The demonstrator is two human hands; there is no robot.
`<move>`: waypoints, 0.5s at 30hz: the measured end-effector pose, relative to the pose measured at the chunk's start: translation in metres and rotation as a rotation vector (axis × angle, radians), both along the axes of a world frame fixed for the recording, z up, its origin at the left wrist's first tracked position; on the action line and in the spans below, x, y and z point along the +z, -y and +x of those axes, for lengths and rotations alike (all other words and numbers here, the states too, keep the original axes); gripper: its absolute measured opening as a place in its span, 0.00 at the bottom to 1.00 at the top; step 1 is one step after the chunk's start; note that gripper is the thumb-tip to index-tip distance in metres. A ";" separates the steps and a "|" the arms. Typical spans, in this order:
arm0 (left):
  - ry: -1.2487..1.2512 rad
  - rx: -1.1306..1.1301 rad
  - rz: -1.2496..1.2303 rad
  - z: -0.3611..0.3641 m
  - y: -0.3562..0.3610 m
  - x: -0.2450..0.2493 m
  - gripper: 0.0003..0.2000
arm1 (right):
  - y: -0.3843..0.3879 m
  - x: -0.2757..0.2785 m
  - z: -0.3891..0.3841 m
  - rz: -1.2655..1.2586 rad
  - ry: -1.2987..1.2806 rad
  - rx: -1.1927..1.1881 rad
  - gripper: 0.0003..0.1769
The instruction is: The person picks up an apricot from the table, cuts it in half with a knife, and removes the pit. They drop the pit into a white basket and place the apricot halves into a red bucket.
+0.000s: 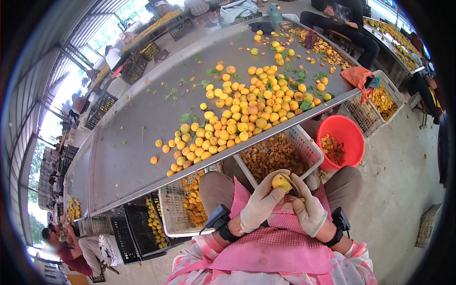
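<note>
Both hands wear pale gloves and meet above my lap. My left hand [262, 203] is closed around a yellow fruit [281, 182]. Against that fruit, my right hand [308, 205] grips a thin dark tool [295, 186], which looks like a knife; its handle is mostly hidden by the fingers. Just beyond the hands, a white crate [312, 153] holds brownish fruit pieces [273, 156]. Many whole yellow-orange fruits [237, 110] lie heaped on the metal table [128, 156] in front of me.
A red bucket [354, 154] with fruit pieces stands at the right of the crate. Another white crate [178, 228] with orange halves is at my left, beside black crates [137, 228]. An orange bag [356, 77] hangs at the table's right edge. Several people sit at other tables.
</note>
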State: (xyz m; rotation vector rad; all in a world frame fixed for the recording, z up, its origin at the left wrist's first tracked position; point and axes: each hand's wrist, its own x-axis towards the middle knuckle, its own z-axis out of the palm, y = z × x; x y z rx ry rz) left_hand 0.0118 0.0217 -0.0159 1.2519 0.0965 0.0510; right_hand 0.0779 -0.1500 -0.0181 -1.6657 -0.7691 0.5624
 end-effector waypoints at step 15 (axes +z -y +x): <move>-0.046 0.062 0.013 0.004 0.019 -0.013 0.26 | 0.002 -0.013 -0.002 -0.100 0.069 -0.033 0.34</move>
